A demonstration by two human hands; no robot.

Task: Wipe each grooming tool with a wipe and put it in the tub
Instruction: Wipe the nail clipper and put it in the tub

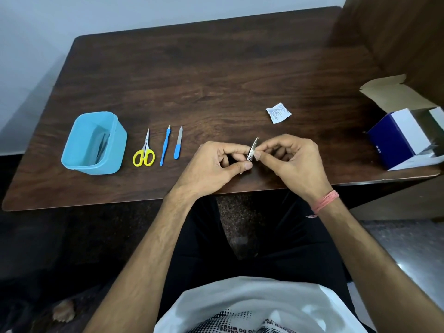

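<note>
Two hands are held together just above the near edge of the dark wooden table, and a small metal nail clipper is pinched between them. The clipper's lower end is gripped by the curled fingers and thumb of the left hand, while its middle is pinched by the fingertips of the right hand; a pink thread band is worn on the right wrist. Whether a wipe is held against the clipper cannot be told.

To the left of the hands, three tools are laid side by side on the table, apart from one another: a blue-handled nail file, a slim blue cuticle tool and yellow-handled scissors. Further left, a light blue tub is stood upright, with something slender seen leaning inside it, too dim to be identified.

Beyond the hands and slightly right, a small white sachet is lain flat. At the far right edge, an opened blue and white box is placed.
</note>
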